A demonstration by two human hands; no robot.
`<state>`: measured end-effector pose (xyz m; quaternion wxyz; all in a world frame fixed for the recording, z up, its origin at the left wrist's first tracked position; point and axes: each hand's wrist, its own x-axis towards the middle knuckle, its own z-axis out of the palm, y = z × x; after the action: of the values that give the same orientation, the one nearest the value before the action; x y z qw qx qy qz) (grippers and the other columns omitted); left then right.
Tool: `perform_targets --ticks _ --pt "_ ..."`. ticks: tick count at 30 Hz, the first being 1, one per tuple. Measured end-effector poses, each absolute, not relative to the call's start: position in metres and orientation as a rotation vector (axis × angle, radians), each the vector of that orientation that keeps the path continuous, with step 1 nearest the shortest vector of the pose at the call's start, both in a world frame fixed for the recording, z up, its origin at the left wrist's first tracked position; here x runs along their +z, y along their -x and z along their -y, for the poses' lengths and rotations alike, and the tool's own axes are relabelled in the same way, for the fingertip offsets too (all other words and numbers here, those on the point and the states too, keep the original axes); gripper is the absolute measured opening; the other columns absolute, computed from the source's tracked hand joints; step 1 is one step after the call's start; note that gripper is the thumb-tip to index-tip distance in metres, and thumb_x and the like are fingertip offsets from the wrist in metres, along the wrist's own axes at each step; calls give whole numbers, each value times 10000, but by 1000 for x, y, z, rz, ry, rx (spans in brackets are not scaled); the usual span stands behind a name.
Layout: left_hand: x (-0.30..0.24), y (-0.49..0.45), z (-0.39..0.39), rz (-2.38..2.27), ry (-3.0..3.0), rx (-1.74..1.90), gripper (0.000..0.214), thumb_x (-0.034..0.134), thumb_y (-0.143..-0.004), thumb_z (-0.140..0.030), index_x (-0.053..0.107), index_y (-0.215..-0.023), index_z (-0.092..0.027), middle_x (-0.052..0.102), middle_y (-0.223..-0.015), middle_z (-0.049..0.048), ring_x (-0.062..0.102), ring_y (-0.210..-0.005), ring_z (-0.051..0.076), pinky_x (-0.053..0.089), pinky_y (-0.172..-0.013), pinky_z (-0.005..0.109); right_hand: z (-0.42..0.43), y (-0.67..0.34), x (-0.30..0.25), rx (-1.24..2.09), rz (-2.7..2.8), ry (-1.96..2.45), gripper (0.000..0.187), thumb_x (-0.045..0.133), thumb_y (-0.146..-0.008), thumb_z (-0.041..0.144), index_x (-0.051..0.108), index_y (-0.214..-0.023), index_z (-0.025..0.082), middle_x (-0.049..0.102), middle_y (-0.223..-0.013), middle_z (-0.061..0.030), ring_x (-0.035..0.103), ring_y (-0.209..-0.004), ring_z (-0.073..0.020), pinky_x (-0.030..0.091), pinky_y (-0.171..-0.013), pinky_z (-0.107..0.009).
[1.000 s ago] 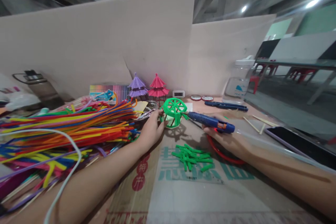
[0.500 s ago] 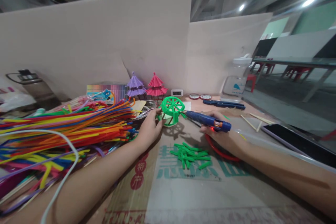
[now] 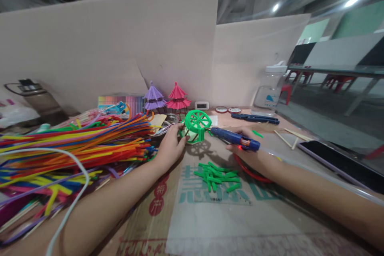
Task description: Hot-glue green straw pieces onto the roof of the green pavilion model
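My left hand (image 3: 173, 143) is closed on the left side of a small green pipe-cleaner frame (image 3: 198, 121), whose round top has spokes and stands on thin brown sticks. In my right hand (image 3: 246, 146) is a blue glue gun (image 3: 231, 137) with a red light glowing on it. Its nozzle points left and reaches the frame's right side; whether it touches cannot be made out. Short cut green pipe-cleaner pieces (image 3: 216, 176) lie in a heap on the cardboard sheet (image 3: 207, 228) in front of both hands.
Bundles of coloured pipe cleaners (image 3: 75, 140) cover the left, crossed by a white cable (image 3: 85, 172). Behind stand a purple umbrella-like model (image 3: 154, 97), a pink one (image 3: 178, 97) and a small digital clock (image 3: 201, 105). Right are pliers (image 3: 255, 118), a bottle (image 3: 268, 92) and a phone (image 3: 339, 162).
My right hand and the glue gun have shifted slightly left, with the gun's rear end a little lower. My left hand and the green frame stay nearly in place.
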<state>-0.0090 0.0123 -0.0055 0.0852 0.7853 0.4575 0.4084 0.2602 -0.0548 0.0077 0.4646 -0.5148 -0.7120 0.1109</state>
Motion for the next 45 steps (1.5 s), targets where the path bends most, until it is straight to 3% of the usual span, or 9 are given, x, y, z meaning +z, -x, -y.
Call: perform_targets --ticks 20,27,45 --pt "-6 9 -13 -1364 -2341 1204 332 576 -871 -241 516 -1189 -168 604 -1199 122 569 -1136 265 449 -1022 446 54 -262 6 246 1757 1278 208 707 -786 435 622 -882 271 682 -796 -2 626 -716 -210 469 -642 -316" --pt "-6 9 -13 -1342 -2339 1205 330 570 -874 -245 517 -1191 -172 608 -1192 121 570 -1125 263 449 -1016 450 54 -263 5 255 1777 1282 215 693 -793 430 631 -954 303 719 -883 -11 660 -779 -236 493 -651 -340" --pt "-5 9 -13 -1333 -2330 1200 325 576 -872 -237 523 -1187 -173 606 -1196 119 569 -1142 263 441 -1035 448 53 -262 3 248 1753 1300 221 693 -796 417 638 -959 279 708 -850 -6 647 -748 -216 479 -660 -326"
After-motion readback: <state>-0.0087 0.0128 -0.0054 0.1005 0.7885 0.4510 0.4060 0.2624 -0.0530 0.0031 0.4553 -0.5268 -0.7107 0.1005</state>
